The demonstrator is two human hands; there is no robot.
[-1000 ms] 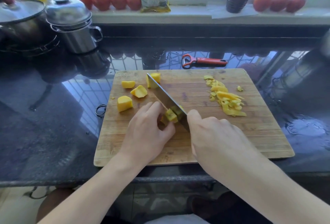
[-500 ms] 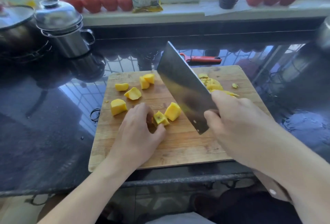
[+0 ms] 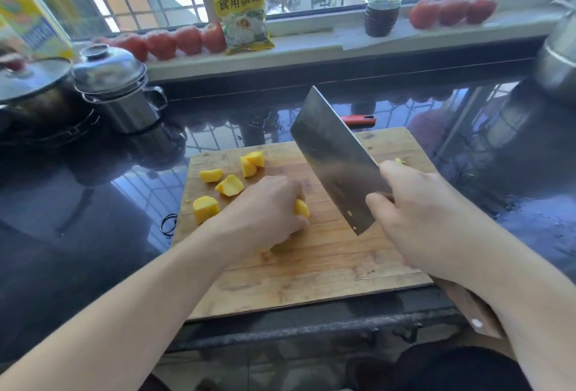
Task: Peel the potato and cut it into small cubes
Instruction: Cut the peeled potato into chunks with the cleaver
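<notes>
four cut yellow potato chunks (image 3: 218, 188) lie at ten o'clock on the rectangular wooden cutting board (image 3: 311, 278), apparently set clear of the cutting zone. at board centre the left hand (image 3: 265, 213) cups curled fingers over a yellow potato piece (image 3: 301, 207), likely to steady it. at three o'clock the right hand (image 3: 417, 213) clamps the broad steel cleaver (image 3: 336, 160), its blade raised and tilted, presumably ready for the next chop.
</notes>
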